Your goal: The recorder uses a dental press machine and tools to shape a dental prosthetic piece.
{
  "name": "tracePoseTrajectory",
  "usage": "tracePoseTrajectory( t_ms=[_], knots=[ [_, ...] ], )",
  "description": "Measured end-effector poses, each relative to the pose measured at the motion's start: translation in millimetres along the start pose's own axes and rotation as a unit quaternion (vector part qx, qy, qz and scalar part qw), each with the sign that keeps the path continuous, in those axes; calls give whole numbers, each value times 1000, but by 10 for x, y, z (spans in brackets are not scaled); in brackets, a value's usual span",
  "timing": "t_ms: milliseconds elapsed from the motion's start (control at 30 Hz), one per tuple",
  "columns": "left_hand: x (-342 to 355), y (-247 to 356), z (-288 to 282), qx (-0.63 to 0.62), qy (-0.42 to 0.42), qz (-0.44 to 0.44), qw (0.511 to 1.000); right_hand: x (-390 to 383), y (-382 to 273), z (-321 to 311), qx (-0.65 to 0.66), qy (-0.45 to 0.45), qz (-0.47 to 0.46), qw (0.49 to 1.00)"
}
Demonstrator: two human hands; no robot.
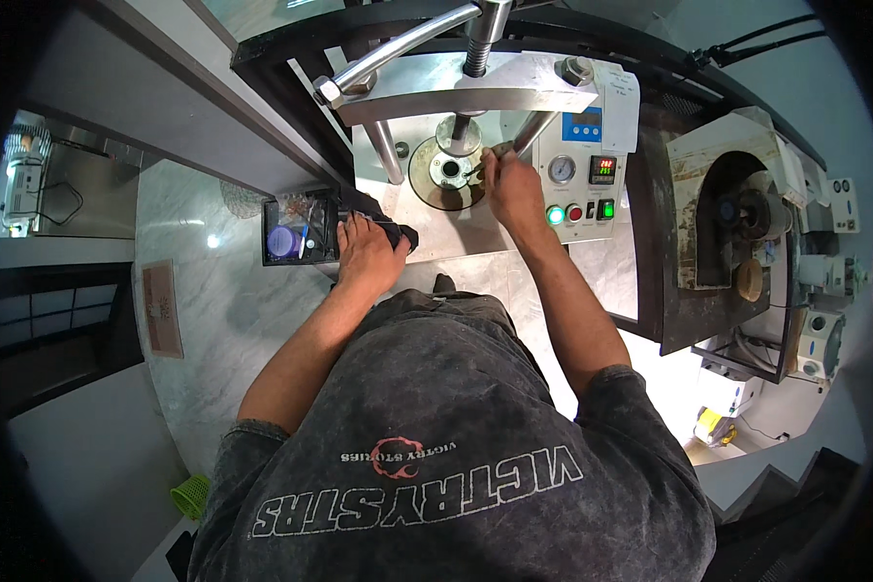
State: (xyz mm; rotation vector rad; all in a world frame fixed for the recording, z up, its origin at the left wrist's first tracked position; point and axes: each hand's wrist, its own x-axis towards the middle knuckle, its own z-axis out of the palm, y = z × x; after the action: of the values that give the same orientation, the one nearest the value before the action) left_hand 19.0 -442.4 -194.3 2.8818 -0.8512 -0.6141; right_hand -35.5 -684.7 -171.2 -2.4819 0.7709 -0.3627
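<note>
In front of me stands a benchtop press with a pale top [436, 233], steel columns and a thick crossbar [475, 89]. A round metal plate [422, 179] is set in its top, with a dark hole in the middle and a metal disc [458, 136] hanging above it. My right hand [516, 192] reaches to the plate's right rim, fingers bent together; whatever they pinch is too small and dark to make out. My left hand [367, 254] lies with its fingers stretched over a dark cloth-like bundle [400, 235] at the press's left front corner.
Beside my left hand sits a black box [265, 233] holding a purple round container [283, 242] and small items. The press's control panel [577, 184] has a gauge, lit displays and buttons. Another machine with a dark arched opening [723, 184] stands right. A long lever [398, 47] juts out above.
</note>
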Motion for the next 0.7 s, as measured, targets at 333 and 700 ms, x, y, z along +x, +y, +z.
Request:
tracePoseTrajectory(
  t_ms=[333, 700],
  knots=[
    [-8, 23, -13, -14, 7, -4, 1000, -437, 93, 72, 215, 38, 10, 976],
    [-8, 22, -9, -10, 8, -4, 1000, -630, 83, -15, 188, 38, -45, 980]
  ],
)
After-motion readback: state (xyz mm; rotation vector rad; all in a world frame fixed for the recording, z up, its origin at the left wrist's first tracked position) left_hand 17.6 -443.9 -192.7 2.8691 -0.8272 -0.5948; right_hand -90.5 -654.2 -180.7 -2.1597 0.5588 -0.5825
